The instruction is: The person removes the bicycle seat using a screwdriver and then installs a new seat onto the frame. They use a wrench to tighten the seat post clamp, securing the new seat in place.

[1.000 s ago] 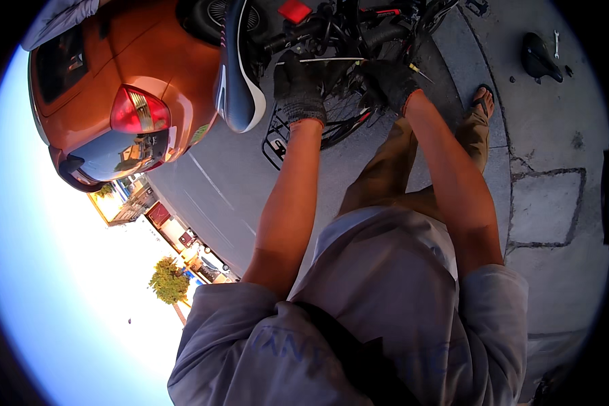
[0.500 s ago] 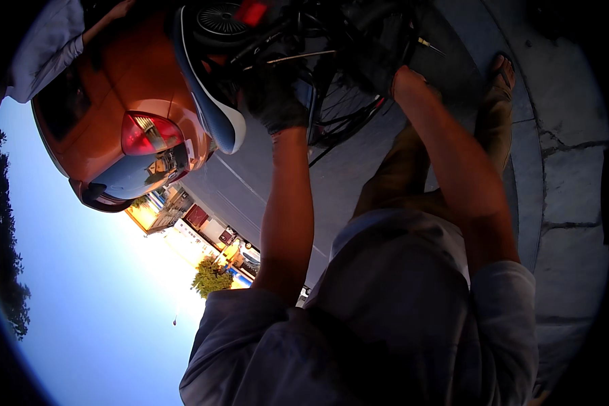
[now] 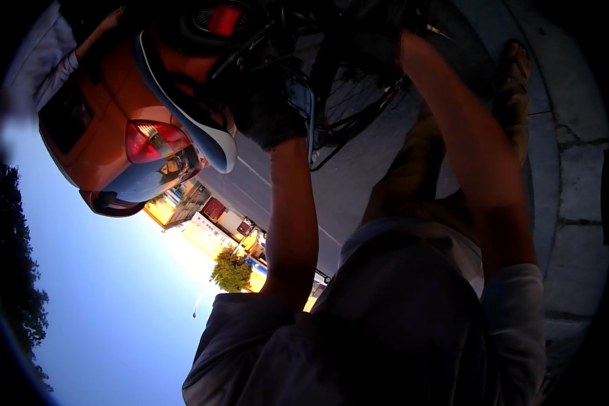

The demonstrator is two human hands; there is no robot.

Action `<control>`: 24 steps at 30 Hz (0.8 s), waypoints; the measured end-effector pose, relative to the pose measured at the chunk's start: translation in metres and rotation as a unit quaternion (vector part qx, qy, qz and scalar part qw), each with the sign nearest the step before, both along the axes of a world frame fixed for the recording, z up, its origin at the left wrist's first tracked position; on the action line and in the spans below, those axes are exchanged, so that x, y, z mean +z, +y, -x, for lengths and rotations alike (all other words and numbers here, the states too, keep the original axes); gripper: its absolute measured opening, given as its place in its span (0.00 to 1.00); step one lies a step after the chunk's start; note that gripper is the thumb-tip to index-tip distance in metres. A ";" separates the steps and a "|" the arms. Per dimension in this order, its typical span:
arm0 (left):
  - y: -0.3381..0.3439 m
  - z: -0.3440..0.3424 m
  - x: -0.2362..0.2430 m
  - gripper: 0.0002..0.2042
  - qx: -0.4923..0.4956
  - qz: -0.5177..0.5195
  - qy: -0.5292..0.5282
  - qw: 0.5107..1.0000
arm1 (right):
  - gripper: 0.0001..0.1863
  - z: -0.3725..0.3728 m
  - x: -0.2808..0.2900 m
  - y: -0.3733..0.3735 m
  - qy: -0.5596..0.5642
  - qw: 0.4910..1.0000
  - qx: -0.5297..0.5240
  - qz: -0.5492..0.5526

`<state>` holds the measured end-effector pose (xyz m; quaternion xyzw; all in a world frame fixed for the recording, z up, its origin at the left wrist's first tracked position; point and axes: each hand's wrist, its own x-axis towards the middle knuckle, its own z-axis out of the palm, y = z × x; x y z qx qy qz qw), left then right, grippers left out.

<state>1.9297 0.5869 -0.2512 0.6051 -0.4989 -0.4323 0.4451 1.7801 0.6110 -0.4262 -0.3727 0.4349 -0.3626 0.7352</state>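
A bicycle with dark frame parts and a spoked wheel (image 3: 348,95) fills the upper middle. My left hand (image 3: 267,115), in a dark glove, reaches in among the frame parts beside the wheel; its fingers merge into the shadow. My right hand (image 3: 379,44), gloved too, is at the far side of the wheel near the top edge, its fingers also lost in the dark. The blue and white saddle (image 3: 218,145) juts out left of my left hand. Beyond it is a red reflector (image 3: 224,20). Whether either hand grips a part cannot be made out.
An orange car (image 3: 108,128) with a red tail light (image 3: 152,141) stands left of the bicycle. A person's sleeve (image 3: 54,74) shows at upper left. A slim yellow-handled tool (image 3: 440,32) lies on the ground right of my right hand. Paving slabs (image 3: 578,183) run along the right.
The view has shifted a little. The saddle and reflector now sit further left in the picture, and my right hand is higher, nearer the top edge. My left hand stays by the wheel.
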 end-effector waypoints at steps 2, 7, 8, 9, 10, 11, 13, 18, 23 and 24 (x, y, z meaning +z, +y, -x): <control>0.001 0.001 0.000 0.10 -0.039 0.022 -0.170 0.984 | 0.13 -0.002 0.001 0.004 0.151 0.967 -0.014 0.205; 0.002 0.001 -0.004 0.12 -0.014 -0.019 -0.095 0.995 | 0.13 -0.026 0.016 0.027 0.187 0.964 -0.109 0.155; 0.002 0.001 -0.005 0.13 -0.047 -0.005 -0.167 0.985 | 0.13 -0.034 0.021 0.034 0.211 0.937 -0.180 0.211; 0.002 0.001 -0.005 0.14 -0.049 -0.018 -0.249 0.967 | 0.14 -0.040 0.023 0.041 0.233 0.917 -0.214 0.245; 0.001 0.000 -0.004 0.15 -0.053 -0.018 -0.201 0.978 | 0.14 -0.042 0.025 0.045 0.305 0.875 -0.245 0.287; 0.002 -0.001 -0.002 0.15 -0.025 -0.046 -0.164 0.985 | 0.13 -0.045 0.027 0.050 0.374 0.842 -0.238 0.306; 0.001 -0.002 0.001 0.15 -0.019 -0.068 -0.161 0.984 | 0.13 -0.044 0.031 0.053 0.446 0.801 -0.236 0.322; -0.006 -0.004 0.003 0.14 -0.032 -0.078 -0.132 0.988 | 0.14 0.001 0.040 0.032 0.249 0.909 -0.173 0.286; -0.007 -0.005 0.004 0.12 -0.130 0.002 -0.285 0.950 | 0.12 0.029 0.040 0.017 0.102 0.971 -0.058 0.208; -0.006 -0.005 0.004 0.12 -0.108 -0.015 -0.224 0.969 | 0.12 0.021 0.042 0.020 0.125 0.966 -0.074 0.216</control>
